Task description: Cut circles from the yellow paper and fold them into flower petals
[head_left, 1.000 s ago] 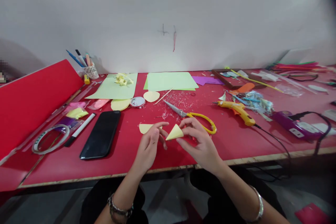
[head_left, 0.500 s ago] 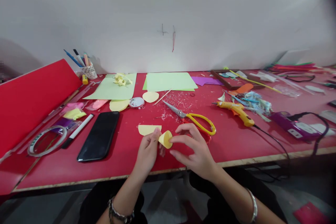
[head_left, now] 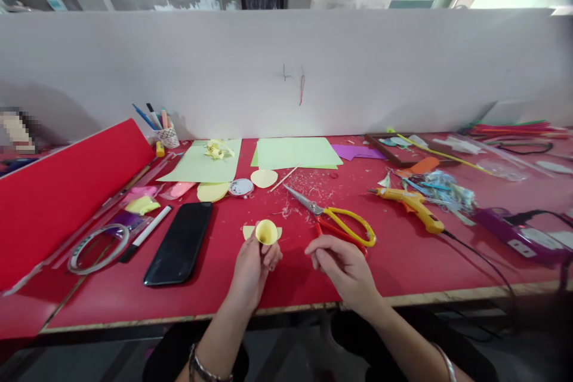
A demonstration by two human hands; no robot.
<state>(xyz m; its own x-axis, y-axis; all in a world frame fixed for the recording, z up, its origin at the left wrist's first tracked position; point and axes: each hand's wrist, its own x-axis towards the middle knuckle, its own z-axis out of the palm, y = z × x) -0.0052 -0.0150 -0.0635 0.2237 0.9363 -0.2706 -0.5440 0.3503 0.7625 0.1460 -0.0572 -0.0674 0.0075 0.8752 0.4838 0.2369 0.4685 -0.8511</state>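
A small yellow paper cone point(head_left: 267, 231), its wide open end facing up toward me, is pinched in my left hand point(head_left: 252, 265). Behind that hand, a pale yellow piece of cut paper point(head_left: 247, 231) lies partly hidden on the table. My right hand point(head_left: 342, 268) hovers apart from the cone, its fingers curled in and the thumb against them, with nothing visible in its grip. Just beyond it rests a pair of scissors point(head_left: 333, 215) with yellow and red handles, blades pointing away to the left.
On the red table, a black phone point(head_left: 179, 245) and a tape roll point(head_left: 98, 249) lie left. Pale green sheets point(head_left: 295, 153), yellow paper discs point(head_left: 264, 178) and a wooden stick are at the back. Right are a yellow glue gun point(head_left: 414, 206), its cord and a purple power strip point(head_left: 514, 233).
My right hand has drawn back from the cone and its fingers have curled closed. My left hand has turned the cone so its opening faces up. The camera view has tilted upward.
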